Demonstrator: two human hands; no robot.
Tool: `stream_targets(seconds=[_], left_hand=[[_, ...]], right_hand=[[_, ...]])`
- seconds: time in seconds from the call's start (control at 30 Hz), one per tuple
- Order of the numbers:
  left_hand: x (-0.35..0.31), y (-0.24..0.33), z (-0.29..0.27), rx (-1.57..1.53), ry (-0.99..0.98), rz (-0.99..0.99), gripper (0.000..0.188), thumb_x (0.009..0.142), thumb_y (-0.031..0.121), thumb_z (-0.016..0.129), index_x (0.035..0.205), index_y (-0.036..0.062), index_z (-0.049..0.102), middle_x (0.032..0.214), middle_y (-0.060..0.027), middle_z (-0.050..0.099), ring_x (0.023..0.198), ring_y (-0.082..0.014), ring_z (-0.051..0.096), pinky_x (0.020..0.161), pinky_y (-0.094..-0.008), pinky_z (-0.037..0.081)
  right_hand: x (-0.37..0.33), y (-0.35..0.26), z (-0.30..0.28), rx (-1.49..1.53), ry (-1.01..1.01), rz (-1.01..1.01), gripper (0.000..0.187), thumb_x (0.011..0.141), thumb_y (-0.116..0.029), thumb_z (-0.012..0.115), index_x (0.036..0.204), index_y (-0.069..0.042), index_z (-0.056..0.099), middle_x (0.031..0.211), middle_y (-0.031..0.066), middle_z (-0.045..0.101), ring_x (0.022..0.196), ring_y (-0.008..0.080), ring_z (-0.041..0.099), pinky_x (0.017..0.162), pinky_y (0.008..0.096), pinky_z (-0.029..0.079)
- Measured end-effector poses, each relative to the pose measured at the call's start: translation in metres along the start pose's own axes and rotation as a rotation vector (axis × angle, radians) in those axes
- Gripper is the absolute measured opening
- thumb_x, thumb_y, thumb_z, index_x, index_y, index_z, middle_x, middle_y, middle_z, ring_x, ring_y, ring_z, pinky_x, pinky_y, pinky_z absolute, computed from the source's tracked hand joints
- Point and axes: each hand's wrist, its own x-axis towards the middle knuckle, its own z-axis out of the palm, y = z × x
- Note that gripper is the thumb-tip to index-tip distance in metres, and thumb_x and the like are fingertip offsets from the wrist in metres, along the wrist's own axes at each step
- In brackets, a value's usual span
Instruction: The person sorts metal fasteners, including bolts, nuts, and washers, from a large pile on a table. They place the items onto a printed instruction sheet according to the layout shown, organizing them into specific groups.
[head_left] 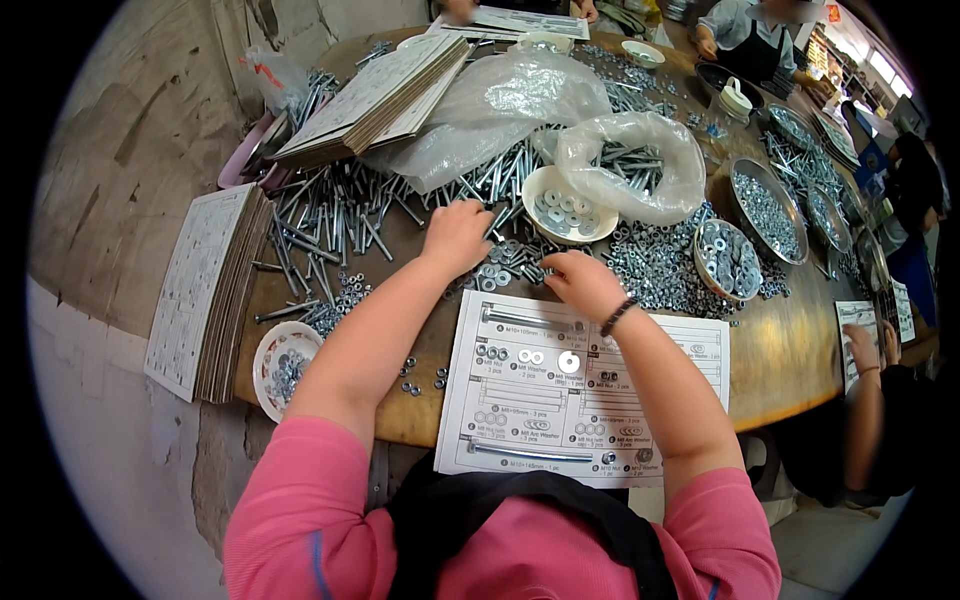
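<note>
- Cardboard sheets [205, 290], printed and stacked, lie at the left edge of the wooden table [790, 360], with a small white bowl [283, 368] of nuts just beside their lower corner.
- Long steel bolts [335, 215] are strewn across the table above that bowl, near a second stack of sheets [375, 95].
- Left hand [455, 238] reaches forward on a straight, outstretched arm in a pink sleeve; it lies palm down with the fingers curled onto the pile of washers [505, 265]. Whether they pinch anything I cannot tell.
- Printed parts sheet [585, 385] lies at the near table edge between both forearms, with two bolts, washers and nuts laid on its outlines.
- Right hand [580, 285] rests at the sheet's top edge, wrist bent inward, a dark bracelet on it; fingertips touch the washer pile, and the grip is hidden.
- White bowl of washers [568, 205] and a clear plastic bag [635, 165] of bolts sit just beyond the hands.
- Metal bowls [728, 260] of hardware stand to the right.
</note>
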Motion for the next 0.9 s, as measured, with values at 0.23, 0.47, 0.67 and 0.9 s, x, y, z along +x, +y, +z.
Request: stream_targets(seconds=[0.23, 0.47, 0.67, 0.9], left_hand=[[-0.004, -0.019, 0.013, 0.162, 0.125, 0.089, 0.015, 0.065, 0.011, 0.064, 0.08, 0.0119, 0.066, 0.085, -0.0038, 0.056, 0.089, -0.0232, 0.053, 0.077, -0.037, 0.04], [-0.025, -0.045, -0.022, -0.544, 0.391, -0.322, 0.016, 0.072, 0.012, 0.07, 0.084, 0.0018, 0.066, 0.084, -0.0099, 0.056, 0.077, -0.0232, 0.056, 0.068, -0.0321, 0.045], [-0.043, -0.054, -0.04, -0.597, 0.298, -0.398, 0.014, 0.074, 0.011, 0.067, 0.084, 0.0025, 0.066, 0.082, -0.0081, 0.056, 0.073, -0.0191, 0.055, 0.067, -0.0287, 0.045], [-0.059, -0.069, -0.058, -0.379, 0.1, -0.306, 0.019, 0.074, 0.01, 0.065, 0.093, 0.0037, 0.063, 0.082, -0.0103, 0.057, 0.078, -0.0246, 0.057, 0.069, -0.0332, 0.045]], right_hand=[[0.056, -0.024, 0.036, -0.133, 0.028, 0.005, 0.023, 0.082, -0.007, 0.048, 0.103, -0.001, 0.053, 0.096, 0.021, 0.057, 0.089, 0.0352, 0.059, 0.077, 0.0419, 0.048], [0.098, -0.045, 0.06, -0.413, 0.023, 0.166, 0.024, 0.087, -0.011, 0.045, 0.109, -0.002, 0.051, 0.098, 0.0159, 0.058, 0.091, 0.0272, 0.062, 0.07, 0.0364, 0.053], [0.111, -0.047, 0.071, -0.484, 0.038, 0.082, 0.02, 0.083, -0.01, 0.05, 0.086, -0.007, 0.069, 0.09, 0.0124, 0.065, 0.086, 0.0258, 0.064, 0.066, 0.0348, 0.053], [0.076, -0.079, 0.02, -0.38, 0.201, -0.249, 0.01, 0.08, -0.011, 0.05, 0.084, -0.01, 0.06, 0.082, 0.0074, 0.06, 0.081, 0.0263, 0.06, 0.068, 0.0385, 0.05]])
